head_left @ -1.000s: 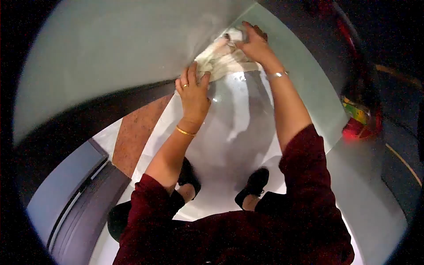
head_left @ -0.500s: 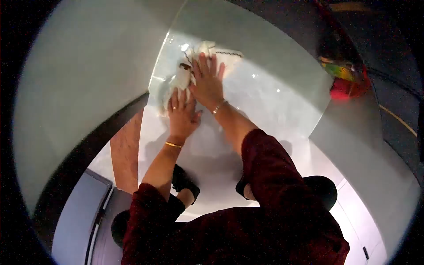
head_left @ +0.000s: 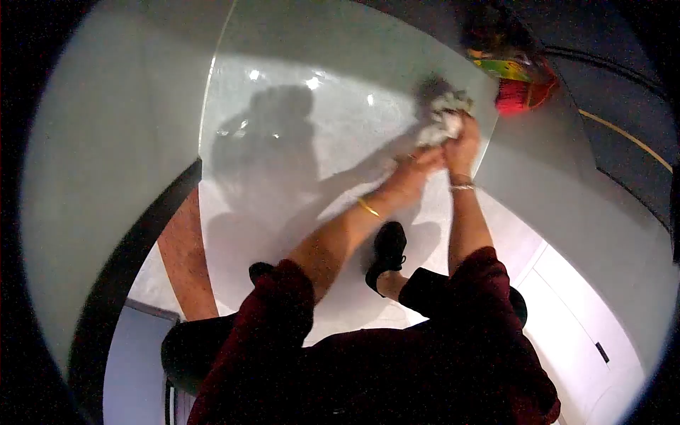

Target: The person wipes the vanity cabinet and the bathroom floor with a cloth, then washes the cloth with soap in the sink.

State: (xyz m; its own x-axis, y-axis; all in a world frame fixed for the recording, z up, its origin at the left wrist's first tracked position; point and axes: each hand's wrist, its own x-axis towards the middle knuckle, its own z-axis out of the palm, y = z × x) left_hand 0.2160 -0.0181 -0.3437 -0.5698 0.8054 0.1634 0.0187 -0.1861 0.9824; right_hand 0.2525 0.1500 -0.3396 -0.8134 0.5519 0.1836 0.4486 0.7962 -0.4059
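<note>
A crumpled white cloth point(head_left: 443, 126) is bunched up near the right edge of the pale, shiny floor. My right hand point(head_left: 462, 147), with a thin bracelet at the wrist, is closed round its right side. Against the cloth's lower edge, my left hand point(head_left: 418, 170) reaches in from the left, fingers bent and blurred by motion; it seems to grip the cloth too. A yellow bangle circles that wrist. The two hands meet at the cloth, which partly covers my fingers.
At the upper right lies a red, yellow and green bundle point(head_left: 520, 85). Grey panels flank the floor point(head_left: 340, 134), which shows wet-looking glints and my shadow. A brown strip point(head_left: 188, 255) and a dark edge point(head_left: 134, 241) run along the left. My black shoe point(head_left: 389, 248) stands below my hands.
Both hands have moved from the upper middle to the right. The cloth, spread under flat palms before, is now bunched between the hands. My view has shifted, and my feet have changed position.
</note>
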